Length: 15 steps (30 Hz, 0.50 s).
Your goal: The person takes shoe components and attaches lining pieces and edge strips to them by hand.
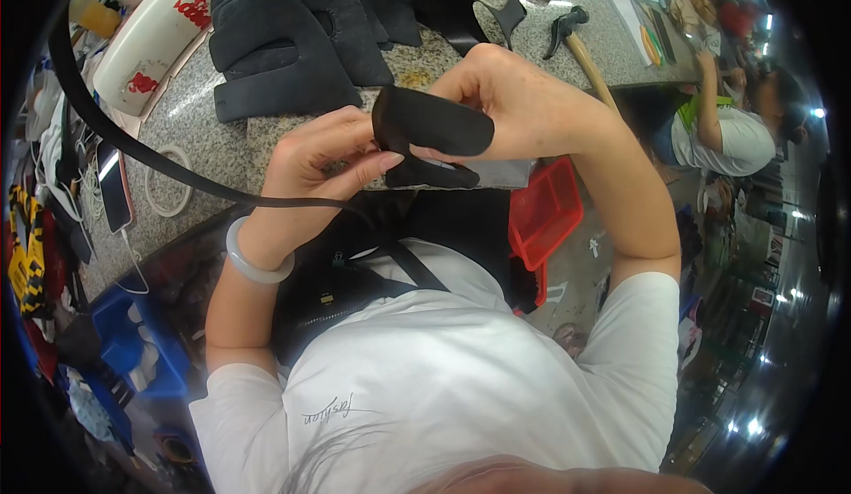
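Observation:
A curved black leather-like piece [433, 124] is held up over the front edge of the worktop, its near part bent round into a loop. My left hand [324, 159] pinches its left end between thumb and fingers; a pale bangle is on that wrist. On the other side, my right hand [510, 99] grips the same piece, its fingertips partly hidden behind it. Just beyond my hands lies a stack of flat black cut pieces [288, 50] with U-shaped openings. More black pieces [452, 17] lie farther back, some glossy.
Right of the pieces lies a hammer [581, 46] with a wooden handle. At left are a white casing [151, 37] with red marks, a phone [113, 188] and a coiled cable [168, 184]. A black strap crosses to my left wrist. Red trays [545, 206] and a blue bin [142, 343] stand below. Another person [722, 135] sits at right.

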Motion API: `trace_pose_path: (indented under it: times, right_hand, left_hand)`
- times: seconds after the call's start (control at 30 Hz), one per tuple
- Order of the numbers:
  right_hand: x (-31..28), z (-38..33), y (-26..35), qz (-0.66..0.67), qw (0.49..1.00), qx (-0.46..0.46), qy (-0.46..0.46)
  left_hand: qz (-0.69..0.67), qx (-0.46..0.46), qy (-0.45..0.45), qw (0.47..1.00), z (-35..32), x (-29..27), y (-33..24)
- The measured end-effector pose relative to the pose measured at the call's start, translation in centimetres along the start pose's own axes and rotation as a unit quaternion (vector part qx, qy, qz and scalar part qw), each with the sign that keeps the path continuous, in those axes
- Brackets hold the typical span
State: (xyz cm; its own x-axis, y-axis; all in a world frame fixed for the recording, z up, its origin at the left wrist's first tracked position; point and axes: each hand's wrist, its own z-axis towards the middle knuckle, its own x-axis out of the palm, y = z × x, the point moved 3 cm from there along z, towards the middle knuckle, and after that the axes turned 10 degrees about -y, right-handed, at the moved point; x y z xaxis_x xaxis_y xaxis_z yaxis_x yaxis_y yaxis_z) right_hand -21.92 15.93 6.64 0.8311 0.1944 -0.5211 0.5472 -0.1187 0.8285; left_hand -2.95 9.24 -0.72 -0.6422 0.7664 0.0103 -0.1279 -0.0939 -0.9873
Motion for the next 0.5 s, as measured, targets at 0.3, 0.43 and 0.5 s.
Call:
trace_pose_path:
  times: [0.3, 0.43, 0.5]
  right_hand:
    - [0.3, 0.2, -1.0, 0.004, 0.999, -0.035, -0.014]
    - [0.5, 0.5, -1.2, -0.018, 0.999, -0.044, -0.010]
    - [0.4, 0.6, -1.0, -0.032, 0.998, -0.056, 0.005]
  left_hand:
    - [-0.001, 0.001, -0.006, 1.000, 0.1, 0.4, 0.5]
    - [0.023, 0.000, 0.004, 1.000, 0.1, 0.1, 0.8]
    - [0.022, -0.001, 0.008, 1.000, 0.1, 0.1, 0.8]
